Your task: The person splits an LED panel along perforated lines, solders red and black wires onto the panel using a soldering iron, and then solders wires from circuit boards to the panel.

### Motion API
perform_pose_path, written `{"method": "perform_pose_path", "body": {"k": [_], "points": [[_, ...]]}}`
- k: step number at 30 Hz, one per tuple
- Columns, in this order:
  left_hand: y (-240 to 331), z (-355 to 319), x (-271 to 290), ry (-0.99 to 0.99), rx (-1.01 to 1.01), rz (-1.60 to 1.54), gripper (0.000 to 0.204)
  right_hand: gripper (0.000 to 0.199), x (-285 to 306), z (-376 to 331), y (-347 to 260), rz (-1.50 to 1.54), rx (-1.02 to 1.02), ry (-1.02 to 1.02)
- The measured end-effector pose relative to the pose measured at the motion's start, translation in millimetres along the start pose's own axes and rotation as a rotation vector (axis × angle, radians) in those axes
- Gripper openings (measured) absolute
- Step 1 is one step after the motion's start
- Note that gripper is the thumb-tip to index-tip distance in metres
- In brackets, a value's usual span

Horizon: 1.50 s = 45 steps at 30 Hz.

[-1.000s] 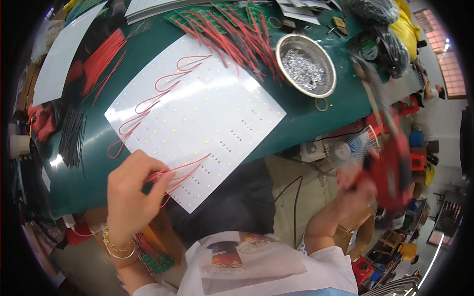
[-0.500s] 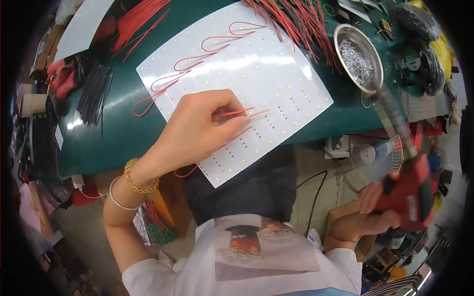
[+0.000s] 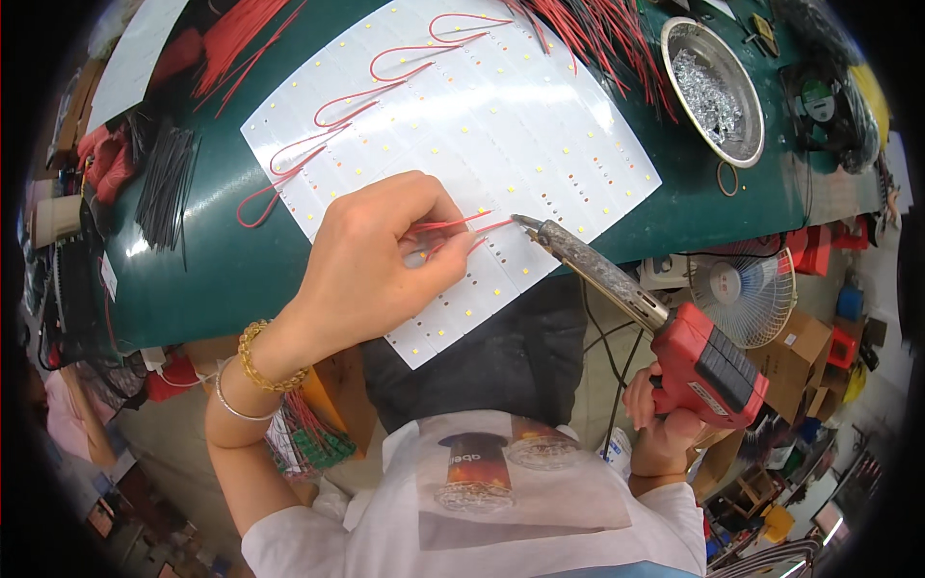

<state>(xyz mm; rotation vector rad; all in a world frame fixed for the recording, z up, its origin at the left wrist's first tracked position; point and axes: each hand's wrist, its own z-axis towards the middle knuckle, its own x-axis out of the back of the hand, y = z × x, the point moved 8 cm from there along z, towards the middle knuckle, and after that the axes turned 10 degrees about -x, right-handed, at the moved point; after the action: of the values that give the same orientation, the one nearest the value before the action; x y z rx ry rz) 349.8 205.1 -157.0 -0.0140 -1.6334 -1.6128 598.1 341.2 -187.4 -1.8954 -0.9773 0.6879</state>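
Since the earlier frame, the soldering gun (image 3: 665,332) has swung up from beside the person's lap, and its tip now sits right at the free ends of the red wire (image 3: 461,227); the left hand has stayed on the panel.

Nearest the body, the right hand (image 3: 663,429) is wrapped around the gun's red handle, its grip closed on it, down below the counter edge. The long, crusted barrel runs up and to the left, with the tip just beside the wire ends over the panel. The left hand (image 3: 371,260) rests on the white LED panel (image 3: 482,125), thumb and fingertips pinching the red wire and pressing it flat against the sheet.

This looks like the soldering step itself: wire placed, iron arriving. The next move seems to call for a steady touch of the tip onto the wire end and pad, with the wire kept from sliding.

The wire is thin and red, and its two ends lie close together, pointing right. Farther up the panel, several red wire loops (image 3: 332,144) already lie in a row. Beyond, on the green counter (image 3: 212,260), sit a bundle of loose red wires (image 3: 597,39), a metal bowl (image 3: 713,91) of silvery scraps, and black wires (image 3: 164,183) to the left.
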Motion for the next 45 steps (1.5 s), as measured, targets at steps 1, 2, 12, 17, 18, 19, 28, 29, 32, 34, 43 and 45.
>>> {"method": "perform_pose_path", "body": {"k": [1,2,12,17,18,19,28,29,32,34,43,45], "points": [[0,0,0,0.007,-0.011,0.012,0.011,0.091,0,2,1,-0.036,-0.018,0.022],[0,-2,3,0.02,-0.017,0.024,0.011,0.091,5,2,8,-0.042,-0.023,0.015],[4,-2,0,0.035,-0.063,0.051,0.011,0.093,3,-3,-2,0.023,0.056,0.097],[7,0,-1,0.005,-0.015,0.082,0.013,0.077,2,-1,2,0.084,0.094,0.007],[7,0,-1,0.002,-0.015,0.083,0.013,0.079,3,-2,1,0.046,0.111,0.042],[7,0,-1,0.001,-0.014,0.088,0.013,0.08,5,-2,1,0.008,0.127,0.078],[8,0,0,0.017,-0.054,0.116,0.01,0.101,5,1,0,-0.002,0.054,0.075],[8,1,-1,0.009,-0.044,0.115,0.01,0.101,5,1,-2,0.001,0.054,0.08],[5,2,1,-0.036,0.106,0.053,0.011,0.104,8,1,3,0.005,0.012,0.125],[0,2,5,0.001,0.116,0.004,0.01,0.107,20,-3,8,0.157,0.095,0.212],[21,28,-20,0.032,-0.165,0.098,0.01,0.104,18,1,1,0.115,0.13,0.135],[20,26,-23,0.043,-0.17,0.125,0.009,0.102,15,-1,4,0.129,0.114,0.156]]}}
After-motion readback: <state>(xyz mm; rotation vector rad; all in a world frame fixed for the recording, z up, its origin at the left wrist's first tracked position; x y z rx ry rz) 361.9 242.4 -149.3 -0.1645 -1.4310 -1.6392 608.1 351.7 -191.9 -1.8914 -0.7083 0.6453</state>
